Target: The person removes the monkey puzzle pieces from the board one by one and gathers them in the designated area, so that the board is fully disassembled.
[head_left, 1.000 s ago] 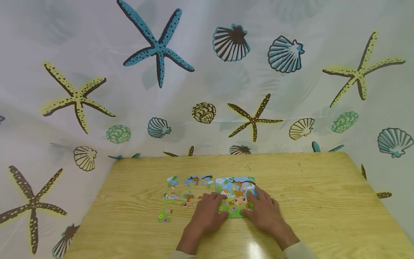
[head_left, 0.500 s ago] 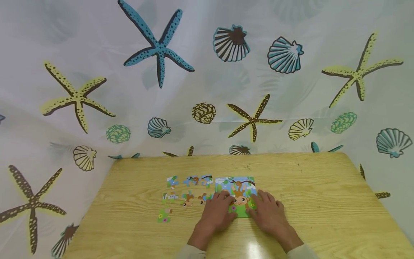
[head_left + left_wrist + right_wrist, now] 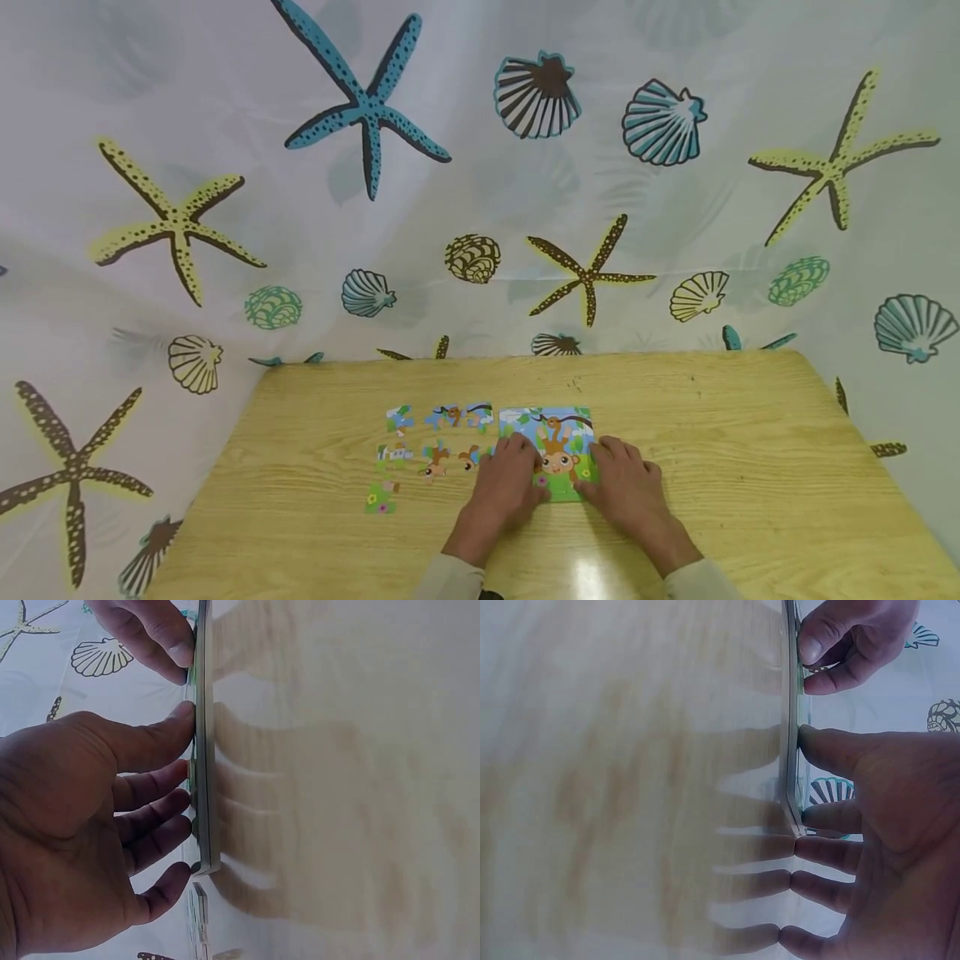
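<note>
A monkey-picture jigsaw puzzle (image 3: 558, 493) lies flat on the wooden table, and its thin side shows edge-on in both wrist views. My left hand (image 3: 508, 483) covers the lower left part of the puzzle, with thumb and fingertips touching its top. On the other side my right hand (image 3: 628, 485) rests at the right edge; its thumb (image 3: 810, 739) touches the puzzle, while several fingertips lie on the table beyond the corner. To the left, loose jigsaw pieces (image 3: 450, 415) are spread in rough rows, the nearest one close to my left fingers.
The wooden table (image 3: 735, 450) extends on both sides and behind the puzzle. A white curtain (image 3: 465, 192) printed with starfish and shells hangs round its back and sides. A flower-patterned corner piece (image 3: 380, 498) lies nearest the front left.
My left hand has slid right, further onto the puzzle, uncovering a loose piece beside it. My right hand has shifted slightly outward toward the right edge.
</note>
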### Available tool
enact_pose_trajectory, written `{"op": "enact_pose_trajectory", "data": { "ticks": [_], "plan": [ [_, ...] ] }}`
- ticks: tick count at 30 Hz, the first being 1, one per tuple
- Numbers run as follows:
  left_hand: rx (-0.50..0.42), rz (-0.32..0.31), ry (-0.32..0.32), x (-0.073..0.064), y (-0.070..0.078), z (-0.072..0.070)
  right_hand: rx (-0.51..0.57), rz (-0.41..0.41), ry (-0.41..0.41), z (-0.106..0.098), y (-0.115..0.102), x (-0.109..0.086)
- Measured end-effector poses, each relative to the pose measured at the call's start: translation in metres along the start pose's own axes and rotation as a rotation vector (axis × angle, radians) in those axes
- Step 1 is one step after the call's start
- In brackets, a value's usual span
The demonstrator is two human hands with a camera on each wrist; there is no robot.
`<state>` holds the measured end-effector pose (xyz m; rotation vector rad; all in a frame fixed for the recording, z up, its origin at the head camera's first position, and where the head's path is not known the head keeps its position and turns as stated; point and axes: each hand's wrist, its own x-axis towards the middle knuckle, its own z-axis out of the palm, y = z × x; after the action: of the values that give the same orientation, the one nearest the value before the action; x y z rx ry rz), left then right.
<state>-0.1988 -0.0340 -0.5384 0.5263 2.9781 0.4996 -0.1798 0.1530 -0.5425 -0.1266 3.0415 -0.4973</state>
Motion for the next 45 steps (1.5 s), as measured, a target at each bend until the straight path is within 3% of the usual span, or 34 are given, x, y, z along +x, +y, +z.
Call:
{"op": "enact_pose_trajectory", "data": {
  "ticks": [9,16,23,29,35,45],
  "plan": [
    [-0.126,-0.043,-0.024,0.001,-0.001,-0.003,-0.019,-0.018,0.013,0.001,-0.001,-0.001],
    [-0.232,-0.029,-0.007,-0.002,-0.011,-0.002,-0.034,-0.025,0.017,0.004,-0.002,-0.001],
    [-0.348,-0.055,0.005,-0.013,-0.033,-0.016,-0.014,-0.020,0.010,0.002,-0.002,-0.001],
    [-0.416,-0.105,-0.015,-0.031,-0.064,-0.032,-0.005,-0.014,0.007,0.002,-0.001,-0.001],
    [-0.389,-0.173,0.001,-0.050,-0.091,-0.043,0.000,-0.021,0.010,0.000,-0.002,-0.003],
    [-0.261,-0.295,0.047,-0.069,-0.110,-0.048,0.001,-0.023,0.006,-0.001,-0.002,-0.003]
  ]
}}
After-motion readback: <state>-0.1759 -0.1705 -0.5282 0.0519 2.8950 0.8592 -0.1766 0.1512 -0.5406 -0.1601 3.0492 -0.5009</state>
